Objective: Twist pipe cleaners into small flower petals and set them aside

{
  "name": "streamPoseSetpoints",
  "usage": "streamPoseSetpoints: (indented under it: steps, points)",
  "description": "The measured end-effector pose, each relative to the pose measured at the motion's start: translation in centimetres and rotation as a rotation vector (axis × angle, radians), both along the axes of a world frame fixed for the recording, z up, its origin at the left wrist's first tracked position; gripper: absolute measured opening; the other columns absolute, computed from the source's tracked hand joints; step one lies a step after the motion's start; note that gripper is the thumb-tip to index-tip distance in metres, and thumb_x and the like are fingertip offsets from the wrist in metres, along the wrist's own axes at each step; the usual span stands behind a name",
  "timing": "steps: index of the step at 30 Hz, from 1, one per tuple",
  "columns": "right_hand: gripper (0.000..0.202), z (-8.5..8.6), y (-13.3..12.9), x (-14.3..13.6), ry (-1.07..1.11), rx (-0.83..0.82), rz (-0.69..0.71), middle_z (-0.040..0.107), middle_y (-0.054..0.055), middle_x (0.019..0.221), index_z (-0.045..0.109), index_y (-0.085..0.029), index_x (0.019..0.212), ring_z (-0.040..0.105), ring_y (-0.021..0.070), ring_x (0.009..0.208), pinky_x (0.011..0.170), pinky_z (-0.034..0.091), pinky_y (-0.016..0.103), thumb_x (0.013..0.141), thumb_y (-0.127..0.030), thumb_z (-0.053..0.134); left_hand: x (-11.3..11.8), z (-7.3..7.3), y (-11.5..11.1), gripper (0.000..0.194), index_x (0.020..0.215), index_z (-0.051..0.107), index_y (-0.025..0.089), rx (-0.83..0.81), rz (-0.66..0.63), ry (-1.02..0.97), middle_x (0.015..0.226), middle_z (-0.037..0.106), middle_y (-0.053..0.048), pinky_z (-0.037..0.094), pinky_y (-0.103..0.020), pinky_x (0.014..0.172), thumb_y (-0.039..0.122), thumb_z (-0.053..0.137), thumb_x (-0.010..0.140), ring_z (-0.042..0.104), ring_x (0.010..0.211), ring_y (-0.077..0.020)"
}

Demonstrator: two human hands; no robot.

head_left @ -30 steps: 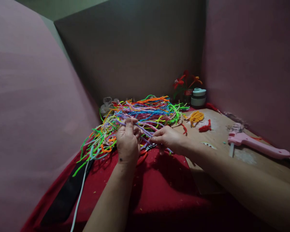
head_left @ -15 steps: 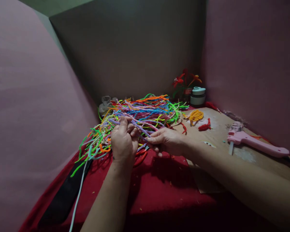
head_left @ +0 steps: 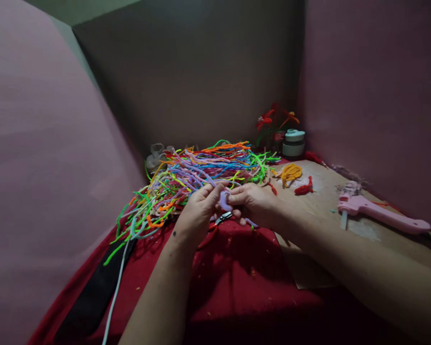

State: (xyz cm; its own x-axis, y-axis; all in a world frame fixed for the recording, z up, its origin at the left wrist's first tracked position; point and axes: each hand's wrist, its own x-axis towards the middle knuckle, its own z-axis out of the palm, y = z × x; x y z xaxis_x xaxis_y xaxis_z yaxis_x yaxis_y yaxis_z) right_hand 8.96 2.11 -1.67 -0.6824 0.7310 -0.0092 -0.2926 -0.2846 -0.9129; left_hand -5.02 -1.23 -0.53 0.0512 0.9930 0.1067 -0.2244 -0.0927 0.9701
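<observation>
Between the fingers of both hands is a lilac pipe cleaner (head_left: 223,201), bent into a short curve that shows at the fingertips. My left hand (head_left: 200,207) pinches it from the left, its fingers closed. From the other side my right hand (head_left: 252,203) grips it between thumb and fingers. Just behind them spreads a heap of pipe cleaners (head_left: 215,160) in many colours. Pliers (head_left: 222,219) with red handles lie on the red cloth (head_left: 237,278) right below the hands, partly covered by them.
On the brown board (head_left: 319,191) at right are a pink glue gun (head_left: 384,215), a yellow bundle (head_left: 290,173) and a red twisted piece (head_left: 304,187). Behind stand a lidded jar (head_left: 293,143) and red flowers (head_left: 266,120). A white cable (head_left: 115,287) crosses a black flat object (head_left: 93,297) at left.
My left hand has moved right and nearer, meeting my right hand. The lilac pipe cleaner, stretched between the hands before, now shows as a short bent curve. The pliers' jaws have come into view.
</observation>
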Motion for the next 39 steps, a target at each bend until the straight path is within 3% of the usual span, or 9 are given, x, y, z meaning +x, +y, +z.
streamPoseSetpoints:
  steps: [6,10,14,17,21,25,29,35,39]
  points:
    - [0.012,0.1,0.0,0.0,0.012,-0.067,-0.017,0.049,-0.002,0.046,0.058,-0.01,0.063,0.041,0.0055,0.034,0.029,0.035,0.016,0.074,-0.009,0.053,-0.3,0.0,-0.4,0.034,0.101,0.063,0.014,0.02,-0.104,-0.033,0.082,0.065,-0.008,0.049,-0.025,0.063,0.024,0.068,0.069,0.061,0.066,-0.0132]
    - [0.015,-0.4,-0.1,-0.2,-0.044,-0.002,0.004,0.049,-0.002,0.045,0.054,-0.011,0.058,0.042,0.0069,0.033,0.03,0.035,0.018,0.072,-0.011,0.057,0.1,0.0,-0.4,0.026,0.084,0.067,0.009,0.045,0.044,0.125,0.066,0.064,-0.006,0.045,-0.021,0.051,0.029,0.069,0.068,0.056,0.052,-0.0107]
    - [0.019,-0.5,0.2,0.2,0.126,-0.177,0.19,0.057,0.002,0.059,0.06,-0.01,0.075,0.051,0.0093,0.044,0.039,0.042,0.02,0.084,-0.023,0.048,0.0,0.0,-0.3,0.023,0.078,0.068,0.011,0.109,0.186,0.078,0.055,0.056,0.0,0.04,-0.017,0.044,0.031,0.07,0.067,0.049,0.045,-0.0064]
    - [0.036,-0.2,0.3,0.7,0.174,-0.355,0.337,0.058,0.005,0.062,0.061,-0.008,0.082,0.05,0.0089,0.047,0.041,0.04,0.018,0.091,-0.029,0.033,-0.4,0.0,-0.1,0.02,0.077,0.068,0.013,0.129,0.191,-0.058,0.052,0.05,0.003,0.037,-0.014,0.041,0.028,0.072,0.066,0.046,0.043,-0.004]
    - [0.032,-0.3,0.3,0.8,0.207,-0.392,0.398,0.057,0.004,0.061,0.06,-0.007,0.082,0.049,0.0069,0.047,0.042,0.038,0.016,0.091,-0.024,0.034,-0.5,0.1,0.0,0.018,0.077,0.069,0.013,0.139,0.146,-0.101,0.051,0.048,0.004,0.036,-0.014,0.041,0.027,0.072,0.066,0.045,0.043,-0.0035]
    - [0.027,-0.7,0.3,0.4,0.224,-0.351,0.394,0.054,0.002,0.06,0.059,-0.008,0.079,0.048,0.0059,0.045,0.039,0.038,0.015,0.09,-0.017,0.037,-0.3,0.2,-0.3,0.017,0.077,0.068,0.013,0.129,0.123,-0.089,0.05,0.048,0.004,0.037,-0.015,0.042,0.028,0.069,0.069,0.047,0.042,-0.0043]
    - [0.023,-0.6,-0.1,0.1,0.182,-0.237,0.333,0.051,-0.001,0.055,0.06,-0.008,0.077,0.047,0.0052,0.039,0.033,0.036,0.015,0.088,-0.02,0.043,0.0,0.3,-0.5,0.02,0.08,0.065,0.012,0.131,0.129,-0.035,0.049,0.047,0.004,0.037,-0.017,0.041,0.03,0.067,0.071,0.049,0.041,-0.0065]
    - [0.019,-0.6,-0.2,-0.1,0.098,-0.021,0.163,0.05,-0.004,0.049,0.06,-0.01,0.072,0.043,0.0047,0.033,0.029,0.034,0.016,0.081,-0.026,0.055,0.5,0.2,-0.4,0.023,0.075,0.063,0.012,0.133,0.238,-0.002,0.047,0.044,0.005,0.033,-0.017,0.038,0.033,0.069,0.069,0.043,0.038,-0.005]
    - [0.024,-0.5,-0.4,-0.4,0.047,0.173,0.067,0.058,0.001,0.057,0.061,-0.01,0.07,0.051,0.007,0.042,0.04,0.044,0.02,0.077,-0.033,0.06,0.5,0.3,-0.5,0.021,0.071,0.062,0.012,0.113,0.24,-0.016,0.046,0.042,0.006,0.033,-0.017,0.038,0.031,0.07,0.067,0.041,0.038,-0.0042]
